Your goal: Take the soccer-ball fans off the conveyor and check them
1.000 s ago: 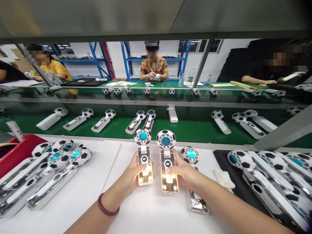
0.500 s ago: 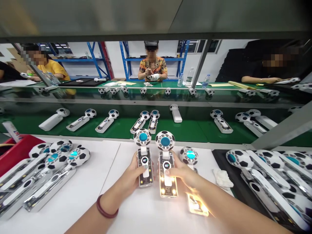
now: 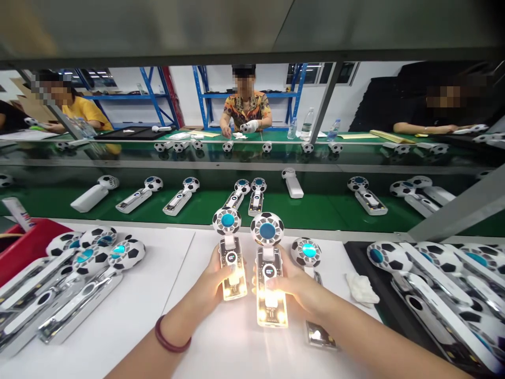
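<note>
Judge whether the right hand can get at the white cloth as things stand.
Probably not straight away: the right hand is wrapped around a lit device. The white cloth lies uncovered to that hand's right, so the way looks free once the hand is emptied.

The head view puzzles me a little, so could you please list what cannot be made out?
All in the head view:
Lying device: middle hidden by the right forearm.
Left hand: most fingers hidden behind its held device.
Red bin: cut off by the left edge.
Tallest bottle: any lettering too small.
</note>
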{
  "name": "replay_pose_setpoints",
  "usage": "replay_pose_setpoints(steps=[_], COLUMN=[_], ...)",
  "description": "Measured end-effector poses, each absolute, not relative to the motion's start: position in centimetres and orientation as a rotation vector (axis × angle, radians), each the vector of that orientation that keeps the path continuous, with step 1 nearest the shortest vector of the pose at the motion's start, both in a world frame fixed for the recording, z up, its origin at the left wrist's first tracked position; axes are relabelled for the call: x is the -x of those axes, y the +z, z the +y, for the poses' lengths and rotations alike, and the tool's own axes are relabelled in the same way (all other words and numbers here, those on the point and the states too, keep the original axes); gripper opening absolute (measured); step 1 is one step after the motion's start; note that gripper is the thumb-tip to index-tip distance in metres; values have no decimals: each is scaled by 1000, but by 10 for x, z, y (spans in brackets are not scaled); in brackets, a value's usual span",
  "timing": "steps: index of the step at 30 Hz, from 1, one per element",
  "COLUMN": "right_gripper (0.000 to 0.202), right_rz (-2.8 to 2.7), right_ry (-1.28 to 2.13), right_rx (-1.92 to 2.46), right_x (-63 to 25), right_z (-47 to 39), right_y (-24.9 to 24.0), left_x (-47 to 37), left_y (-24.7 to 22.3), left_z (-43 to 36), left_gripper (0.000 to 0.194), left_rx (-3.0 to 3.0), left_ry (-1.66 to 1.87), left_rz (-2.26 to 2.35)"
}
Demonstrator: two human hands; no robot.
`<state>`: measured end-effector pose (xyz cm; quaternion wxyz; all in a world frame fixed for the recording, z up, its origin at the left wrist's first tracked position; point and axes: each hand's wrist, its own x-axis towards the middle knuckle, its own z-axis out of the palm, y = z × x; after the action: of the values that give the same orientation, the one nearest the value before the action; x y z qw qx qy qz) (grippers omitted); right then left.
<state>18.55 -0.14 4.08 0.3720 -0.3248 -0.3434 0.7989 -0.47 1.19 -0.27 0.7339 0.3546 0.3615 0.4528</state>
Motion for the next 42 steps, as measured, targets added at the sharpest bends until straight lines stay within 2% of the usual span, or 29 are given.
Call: replay_pose_setpoints(steps=[3,13,19,25,36,42], right_gripper=[75,76,78,94,97,95], right_rz=[-871,-836,-841,-947,-948,-990], right_ry=[2080,2085,2122,2218,2137,2090], right_rx=[786,735,702,531,524,545], right_x=[-185,-186,-190,-194,-194,-195], right_z=[-3,-5,-5,-5,-6,-6], right_y=[39,40,47,44,47,52], left_x=[5,3,1,2,4,6], left_y=[-3,1,4,3,4,-2], left_z=[12,10,9,10,8,10], left_gripper=[54,43,56,66,54,56], left_rx=[-759,-788,-777,-803,-838,-863], left_ry=[1012,1009,1047,1055,1033,1013], left_rz=[815,822,828,824,797,791])
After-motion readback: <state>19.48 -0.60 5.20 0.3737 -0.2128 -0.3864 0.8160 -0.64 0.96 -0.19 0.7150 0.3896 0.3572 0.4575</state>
